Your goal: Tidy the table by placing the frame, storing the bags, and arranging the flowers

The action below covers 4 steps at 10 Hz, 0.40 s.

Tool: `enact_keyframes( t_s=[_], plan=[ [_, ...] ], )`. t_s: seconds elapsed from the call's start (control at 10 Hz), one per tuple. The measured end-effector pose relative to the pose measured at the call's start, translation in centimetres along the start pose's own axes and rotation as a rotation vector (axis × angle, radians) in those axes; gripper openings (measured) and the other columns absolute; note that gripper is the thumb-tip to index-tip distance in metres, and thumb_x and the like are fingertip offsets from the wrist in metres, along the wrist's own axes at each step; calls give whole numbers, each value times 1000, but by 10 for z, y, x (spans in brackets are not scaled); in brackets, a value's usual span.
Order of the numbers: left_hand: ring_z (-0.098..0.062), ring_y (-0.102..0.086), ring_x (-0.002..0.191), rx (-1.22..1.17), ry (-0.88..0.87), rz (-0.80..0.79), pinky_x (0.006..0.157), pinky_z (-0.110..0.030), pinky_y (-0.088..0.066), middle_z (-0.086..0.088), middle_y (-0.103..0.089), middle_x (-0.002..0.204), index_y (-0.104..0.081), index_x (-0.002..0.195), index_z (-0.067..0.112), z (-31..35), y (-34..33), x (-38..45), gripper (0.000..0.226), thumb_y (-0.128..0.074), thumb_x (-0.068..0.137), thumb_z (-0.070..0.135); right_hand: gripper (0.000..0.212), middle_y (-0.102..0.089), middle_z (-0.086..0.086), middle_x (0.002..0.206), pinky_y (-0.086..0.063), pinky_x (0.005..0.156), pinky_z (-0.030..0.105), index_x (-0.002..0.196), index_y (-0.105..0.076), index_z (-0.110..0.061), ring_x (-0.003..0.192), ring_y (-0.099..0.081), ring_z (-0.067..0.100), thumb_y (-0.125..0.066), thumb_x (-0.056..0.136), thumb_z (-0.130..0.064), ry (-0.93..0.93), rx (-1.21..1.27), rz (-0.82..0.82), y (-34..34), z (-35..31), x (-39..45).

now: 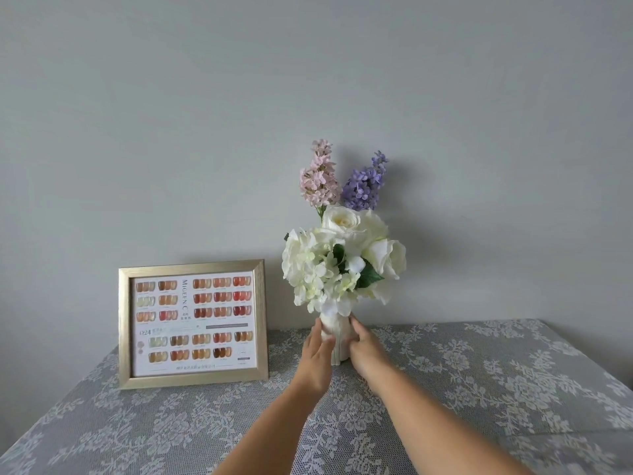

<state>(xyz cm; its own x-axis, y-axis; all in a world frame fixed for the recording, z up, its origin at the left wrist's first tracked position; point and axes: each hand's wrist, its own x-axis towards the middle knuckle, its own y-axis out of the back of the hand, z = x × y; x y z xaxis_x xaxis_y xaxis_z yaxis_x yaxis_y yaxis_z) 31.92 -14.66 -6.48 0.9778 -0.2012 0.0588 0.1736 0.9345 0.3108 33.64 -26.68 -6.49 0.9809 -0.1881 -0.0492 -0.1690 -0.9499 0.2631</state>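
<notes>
On lace cloth (pixel 479 389): both hands clasp ribbed, perhaps ceramic vase (pixel 337 341).

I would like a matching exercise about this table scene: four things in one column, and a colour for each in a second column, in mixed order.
Things:
1. frame
2. vase
3. tallest flower spike
4. tablecloth

Colours:
A. grey with white lace pattern
B. pink
C. gold
D. cream white

Pairs: 1-C, 2-D, 3-B, 4-A
</notes>
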Motion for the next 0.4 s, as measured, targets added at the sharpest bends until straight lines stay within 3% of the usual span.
enact_keyframes(
  t_s=[0.2,0.3,0.4],
  plan=[
    [-19,-10,148,-11,11,-28,120,-47,-12,3,-9,163,-7,153,37,-2,5,-12,57,-32,102,44,51,-32,-1,152,-38,100,36,145,-32,-37,132,-39,20,-45,97,-25,22,88,22,3,1,-12],
    [-16,-9,148,48,-18,-38,120,-50,-12,8,-10,162,-6,152,39,-11,18,-27,60,-32,99,52,44,-47,4,141,-42,86,26,135,-46,-31,110,-50,11,-52,94,-18,126,222,143,11,-5,-35],
    [-14,-10,148,180,-69,-43,120,-49,-13,12,-12,160,-6,151,40,-22,33,-47,67,-29,93,62,33,-60,3,120,-45,80,26,111,-59,-28,99,-58,11,-51,90,-4,248,414,299,28,-21,-62]
  ],
)
